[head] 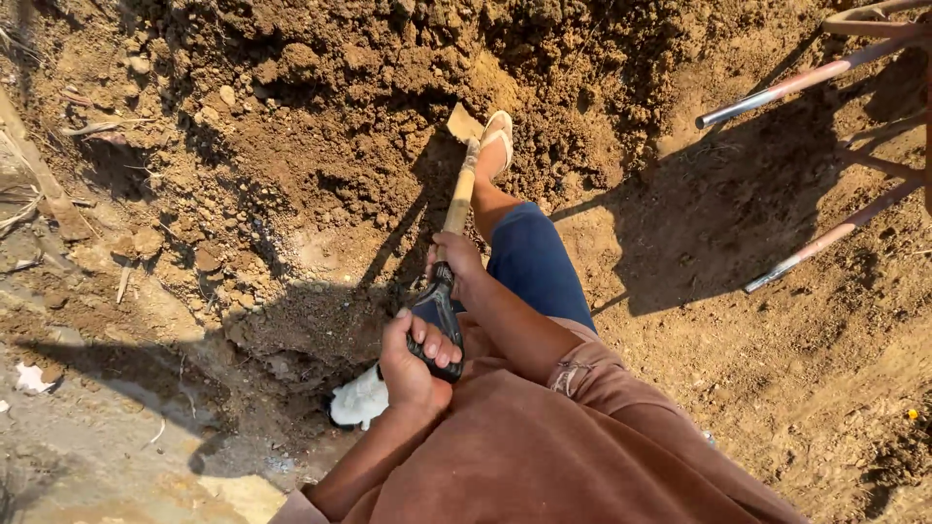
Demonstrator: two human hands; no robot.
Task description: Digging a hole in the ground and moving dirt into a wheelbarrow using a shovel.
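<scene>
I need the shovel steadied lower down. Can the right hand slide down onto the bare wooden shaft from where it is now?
Probably yes. The right hand already sits where the black handle meets the wooden shaft, and the shaft below it is bare down to the blade. Only the sandalled foot crowds its lowest end.

The shovel blade (464, 123) sits mostly buried in loose brown soil (320, 126), only its top corner showing. The left hand (413, 364) covers part of the black grip (437, 325); the right hand (456, 260) hides the shaft (459, 199) where it meets the grip. A white shoe (359, 400) lies half behind the left hand. Metal bars (806, 78) run off the right edge, their frame unseen.
</scene>
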